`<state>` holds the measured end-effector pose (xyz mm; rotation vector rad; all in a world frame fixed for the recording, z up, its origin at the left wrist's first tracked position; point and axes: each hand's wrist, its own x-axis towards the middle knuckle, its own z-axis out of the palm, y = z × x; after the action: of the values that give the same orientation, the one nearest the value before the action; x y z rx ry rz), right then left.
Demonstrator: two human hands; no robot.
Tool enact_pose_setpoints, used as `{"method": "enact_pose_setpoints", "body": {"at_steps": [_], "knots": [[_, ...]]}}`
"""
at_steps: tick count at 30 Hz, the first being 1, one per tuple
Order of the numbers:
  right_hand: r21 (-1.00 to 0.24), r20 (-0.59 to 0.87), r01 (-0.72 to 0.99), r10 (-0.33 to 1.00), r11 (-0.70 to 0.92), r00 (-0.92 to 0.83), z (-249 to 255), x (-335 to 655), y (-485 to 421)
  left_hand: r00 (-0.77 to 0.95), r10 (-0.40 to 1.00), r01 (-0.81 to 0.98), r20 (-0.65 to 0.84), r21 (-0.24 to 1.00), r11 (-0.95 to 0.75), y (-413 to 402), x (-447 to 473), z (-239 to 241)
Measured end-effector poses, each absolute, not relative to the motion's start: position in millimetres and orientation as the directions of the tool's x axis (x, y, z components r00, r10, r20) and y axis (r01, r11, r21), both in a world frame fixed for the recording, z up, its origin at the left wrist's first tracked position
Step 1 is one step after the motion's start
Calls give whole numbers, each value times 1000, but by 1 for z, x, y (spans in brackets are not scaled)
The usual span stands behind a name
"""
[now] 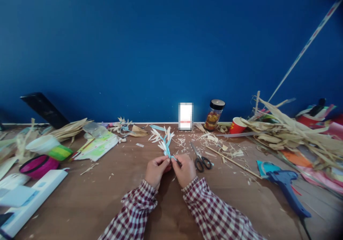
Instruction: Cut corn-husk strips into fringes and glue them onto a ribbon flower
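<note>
Between my hands, a small craft spray (166,145) of pale, leaf-like husk strips points away from me, its stem wrapped in light blue. My left hand (157,169) pinches the lower end of the stem between thumb and fingers. Close against it, my right hand (184,169) is closed on the same end, with the fingertips of both hands nearly touching. Part of the stem is hidden by the fingers. Just right of my right hand lie scissors (201,162) with black handles.
A blue glue gun (288,186), a thin stick (235,164) and a heap of dried husks (284,134) lie to the right. Along the wall stand a dark-lidded jar (214,114) and a red paper cup (238,125). At left are a white power strip (40,197) and a magenta roll (40,165).
</note>
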<state>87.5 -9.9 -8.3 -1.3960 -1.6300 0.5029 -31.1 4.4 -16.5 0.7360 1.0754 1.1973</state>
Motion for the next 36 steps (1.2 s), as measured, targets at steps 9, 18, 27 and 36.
{"method": "enact_pose_setpoints", "body": {"at_steps": [9,18,27,36], "knots": [[-426,591,741,780,519,-207,-6,85,-12,-17,978,-411,-207,893,182,3,-29,-18],[-273,562,797,761,539,-323,-7,83,-12,3,978,-387,-209,902,194,7,-34,-21],[-344,613,779,754,524,-236,0,84,-17,-7,975,-490,-224,850,192,8,-30,-18],[-822,468,418,877,387,107,9,97,-9,121,966,-380,-227,889,256,3,-33,-13]]}}
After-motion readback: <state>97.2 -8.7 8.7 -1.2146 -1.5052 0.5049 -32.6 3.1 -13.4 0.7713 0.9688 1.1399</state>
